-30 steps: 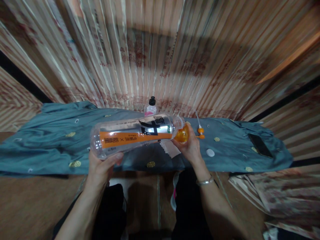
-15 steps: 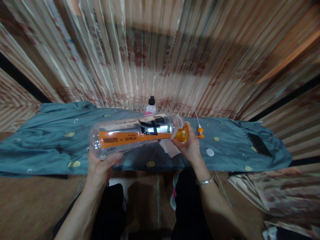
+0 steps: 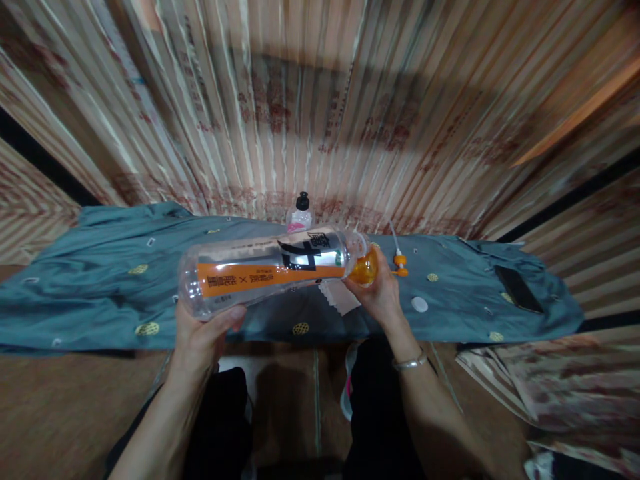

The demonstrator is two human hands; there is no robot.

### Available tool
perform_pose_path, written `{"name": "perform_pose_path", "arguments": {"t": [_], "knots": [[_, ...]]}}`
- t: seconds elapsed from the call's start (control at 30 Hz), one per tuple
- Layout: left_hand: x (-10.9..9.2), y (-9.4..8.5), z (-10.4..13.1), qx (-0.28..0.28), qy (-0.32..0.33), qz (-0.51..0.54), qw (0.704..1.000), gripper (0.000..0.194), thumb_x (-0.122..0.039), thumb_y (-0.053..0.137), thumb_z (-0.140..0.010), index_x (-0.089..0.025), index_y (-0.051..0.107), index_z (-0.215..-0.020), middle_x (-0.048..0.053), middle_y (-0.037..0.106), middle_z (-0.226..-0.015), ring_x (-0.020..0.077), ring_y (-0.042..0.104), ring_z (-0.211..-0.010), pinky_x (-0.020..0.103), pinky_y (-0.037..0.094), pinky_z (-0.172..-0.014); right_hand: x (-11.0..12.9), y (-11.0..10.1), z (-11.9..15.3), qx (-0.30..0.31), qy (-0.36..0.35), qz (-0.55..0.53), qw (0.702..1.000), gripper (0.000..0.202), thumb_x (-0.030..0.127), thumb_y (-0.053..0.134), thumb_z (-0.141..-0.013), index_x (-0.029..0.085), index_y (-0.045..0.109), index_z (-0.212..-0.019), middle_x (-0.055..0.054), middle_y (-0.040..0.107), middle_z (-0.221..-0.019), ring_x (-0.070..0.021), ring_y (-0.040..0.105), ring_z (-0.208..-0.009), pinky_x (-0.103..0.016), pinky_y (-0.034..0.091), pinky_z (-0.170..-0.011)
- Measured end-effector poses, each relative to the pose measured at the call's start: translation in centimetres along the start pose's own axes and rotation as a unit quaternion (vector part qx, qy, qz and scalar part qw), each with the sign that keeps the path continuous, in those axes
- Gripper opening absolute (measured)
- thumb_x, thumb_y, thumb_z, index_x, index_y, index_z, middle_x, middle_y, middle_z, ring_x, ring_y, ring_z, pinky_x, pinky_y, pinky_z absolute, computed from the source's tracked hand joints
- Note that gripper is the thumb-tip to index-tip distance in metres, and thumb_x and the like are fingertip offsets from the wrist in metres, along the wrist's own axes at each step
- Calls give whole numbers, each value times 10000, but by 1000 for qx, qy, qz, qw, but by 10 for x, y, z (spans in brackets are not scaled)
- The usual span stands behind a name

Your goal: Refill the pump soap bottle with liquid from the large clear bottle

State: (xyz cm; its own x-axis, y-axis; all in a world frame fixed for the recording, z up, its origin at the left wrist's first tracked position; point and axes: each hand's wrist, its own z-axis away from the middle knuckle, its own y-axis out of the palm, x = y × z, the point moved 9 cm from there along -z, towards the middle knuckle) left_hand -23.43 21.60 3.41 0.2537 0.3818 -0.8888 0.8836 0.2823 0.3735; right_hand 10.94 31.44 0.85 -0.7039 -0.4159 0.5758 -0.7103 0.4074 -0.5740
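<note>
"Holding what, exactly, is that left hand (image 3: 197, 337)?"

"The base end of a large clear bottle (image 3: 270, 270), with an orange and silver label. The thumb lies along its near side; the other fingers go out of sight behind and beneath it, so I cannot tell how they are spread."

"And how does the bottle lie?"

"On its side above the table cloth (image 3: 450, 317), base to the left, neck to the right and a little farther off."

"What about the right hand (image 3: 377, 287)?"

"Its fingers are curled around a small amber container (image 3: 363, 268), right at the bottle's neck. The two look to be touching, though the grip covers part of the join. I cannot tell whether the amber is liquid or the wall itself."

"What is around them?"

"Just beyond the large bottle stands a black-capped bottle (image 3: 301, 220), partly hidden by it. To the right lies an orange pump head (image 3: 400, 261) with a pale tube pointing to the far side. Nearer is a white disc (image 3: 419, 305); a pale scalloped sheet (image 3: 341, 297) lies just left of the right hand. Well to the right rests a dark phone (image 3: 519, 289)."
</note>
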Motion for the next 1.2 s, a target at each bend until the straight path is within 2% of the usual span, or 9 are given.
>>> {"name": "perform_pose_path", "arguments": {"t": [0.13, 0.3, 0.43, 0.57, 0.73, 0.93, 1.07, 1.2], "knots": [[2, -1, -1, 24, 9, 9, 1000, 707, -323, 1048, -607, -214, 699, -1212, -73, 651, -643, 127, 550, -430, 208, 403, -343, -1, 0, 0, 2, 3, -2, 1000, 966, 421, 938, -794, 151, 509, -1616, -234, 706, -1542, -408, 710, -1414, -600, 597, -1193], [2, -3, -2, 20, 16, 12, 1000, 720, -328, 1062, -585, -214, 690, -1191, -81, 645, -646, 117, 545, -421, 198, 394, -340, -1, 1, 1, 5, 5, 4, 1000, 978, 420, 943, -792, 156, 501, -1624, -231, 705, -1541, -404, 712, -1408, -595, 598, -1191], [2, 1, -1, 24, 9, -3, 1000, 653, -340, 1047, -604, -198, 725, -1155, -68, 650, -645, 109, 526, -423, 202, 404, -344, 0, 0, 1, 5, 8, 1, 1000, 986, 413, 942, -792, 156, 488, -1630, -238, 704, -1543, -410, 714, -1407, -602, 603, -1182], [-10, 9, -2, 11, 44, 8, 999, 598, -362, 1061, -564, -175, 759, -1045, -30, 700, -641, 98, 508, -385, 179, 345, -303, 1, -1, 0, 4, 6, 1, 1000, 962, 404, 943, -785, 154, 514, -1609, -232, 713, -1534, -406, 720, -1402, -592, 613, -1177], [-18, 18, -2, -1, 49, 31, 998, 550, -281, 1076, -504, -176, 795, -965, -22, 734, -623, 107, 530, -358, 178, 383, -282, 1, -1, 0, 7, 13, 0, 1000, 958, 396, 939, -784, 160, 513, -1609, -226, 722, -1523, -403, 727, -1393, -584, 619, -1169], [-13, 11, 0, -28, 35, 51, 998, 592, -213, 1077, -454, -196, 748, -946, -35, 742, -646, 106, 536, -362, 176, 398, -278, 1, -1, 0, 7, 11, -3, 1000, 958, 400, 933, -781, 157, 510, -1605, -233, 708, -1540, -409, 715, -1410, -599, 606, -1183], [-12, 9, -1, -7, 41, 46, 998, 562, -227, 1065, -501, -196, 736, -955, -42, 723, -638, 105, 526, -363, 180, 391, -280, 0, 0, 0, 9, 16, -5, 1000, 960, 396, 928, -780, 154, 506, -1608, -236, 719, -1524, -410, 727, -1393, -603, 611, -1175], [-7, 5, -1, 12, 31, 28, 999, 601, -232, 1052, -559, -222, 725, -1064, -40, 748, -708, 122, 571, -411, 195, 431, -308, 0, 0, 0, 8, 15, -3, 1000, 959, 395, 925, -781, 158, 505, -1610, -233, 720, -1525, -405, 723, -1401, -594, 609, -1177]]}}
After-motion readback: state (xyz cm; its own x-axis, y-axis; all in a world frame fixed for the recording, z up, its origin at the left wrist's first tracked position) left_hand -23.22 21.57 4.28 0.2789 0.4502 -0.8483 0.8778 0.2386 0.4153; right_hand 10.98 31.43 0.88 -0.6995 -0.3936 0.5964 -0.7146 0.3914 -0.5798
